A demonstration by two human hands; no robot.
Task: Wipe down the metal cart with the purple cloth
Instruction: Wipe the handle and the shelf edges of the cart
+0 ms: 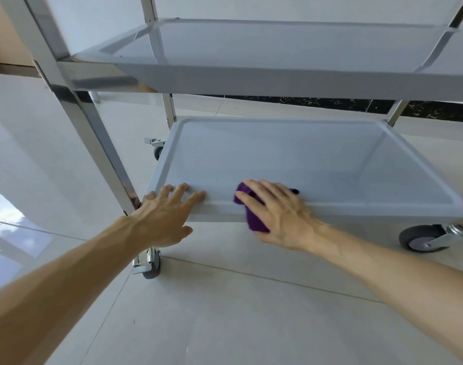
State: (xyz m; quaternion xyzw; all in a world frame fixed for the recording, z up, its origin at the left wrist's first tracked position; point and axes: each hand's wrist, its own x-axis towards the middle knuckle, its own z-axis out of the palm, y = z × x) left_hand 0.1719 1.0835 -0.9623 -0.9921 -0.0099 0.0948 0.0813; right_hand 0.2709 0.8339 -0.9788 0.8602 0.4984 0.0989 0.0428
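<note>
The right hand pressed the bunched purple cloth onto the metal cart's bottom-shelf rim; the left hand, fingers spread, braced it. Hard strokes risked rolling the cart.

Head camera, close, looking forward-down at metal cart lower shelf

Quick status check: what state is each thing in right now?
purple cloth: bunched, pressed on the bottom shelf's front rim
right hand: holds the cloth
left hand: fingers spread, resting on the rim
bottom shelf: bare
upper shelf: bare
front right caster: on the floor
</note>
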